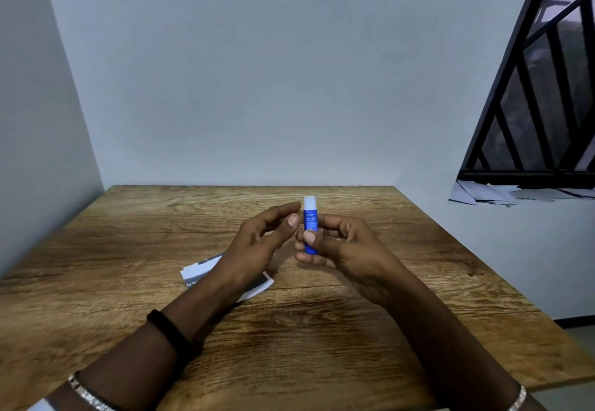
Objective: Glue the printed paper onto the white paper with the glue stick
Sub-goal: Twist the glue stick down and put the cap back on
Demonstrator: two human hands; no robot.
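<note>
The right hand [335,246] holds the glue stick [311,224] upright; the left hand [257,243] is open beside it, holding nothing. Pulling the cap [310,202] carelessly could drop the stick onto the printed paper [193,273].

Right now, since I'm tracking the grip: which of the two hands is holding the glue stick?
The right hand holds the blue glue stick upright, thumb across its barrel. The left hand is open beside it, its fingertips near the white cap.
</note>
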